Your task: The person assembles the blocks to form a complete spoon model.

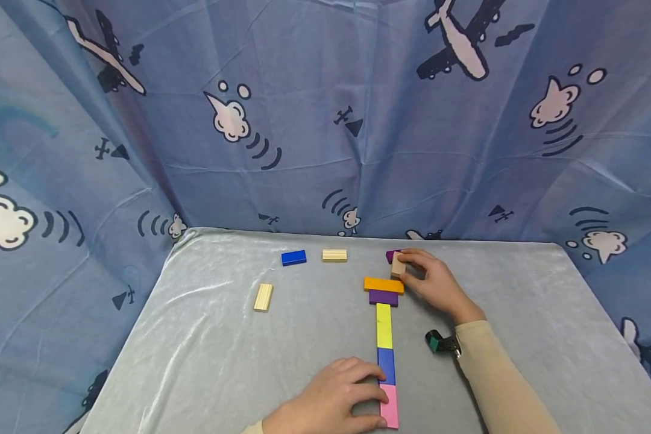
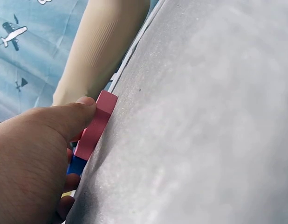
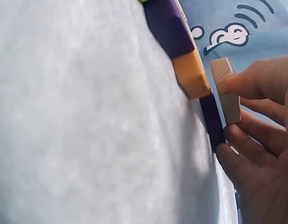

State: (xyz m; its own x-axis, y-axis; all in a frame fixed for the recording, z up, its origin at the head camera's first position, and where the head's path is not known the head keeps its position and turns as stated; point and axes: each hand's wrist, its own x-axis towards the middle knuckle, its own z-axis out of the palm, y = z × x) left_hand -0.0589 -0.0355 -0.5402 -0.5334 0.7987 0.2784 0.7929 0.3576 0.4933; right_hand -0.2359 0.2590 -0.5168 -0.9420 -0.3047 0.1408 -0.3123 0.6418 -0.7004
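Observation:
A small plain wooden block (image 1: 398, 264) is pinched between the thumb and fingers of my right hand (image 1: 439, 289). In the right wrist view that wooden block (image 3: 226, 91) is held up beside an orange block (image 3: 193, 74). Behind it, partly covered by the hand, is a purple block (image 1: 390, 256). My left hand (image 1: 339, 398) rests on the cloth, its fingertips along the left side of a blue block (image 1: 387, 366) and a pink block (image 1: 389, 407). The left wrist view has the thumb against the pink block (image 2: 96, 123).
A yellow block (image 1: 384, 325) continues the line upward from the blue one, topped by crosswise purple (image 1: 383, 298) and orange blocks. Further left lie another blue block (image 1: 294, 258) and two plain wooden blocks (image 1: 334, 256). Patterned curtains (image 1: 304, 120) stand behind the grey cloth-covered table (image 1: 217, 355).

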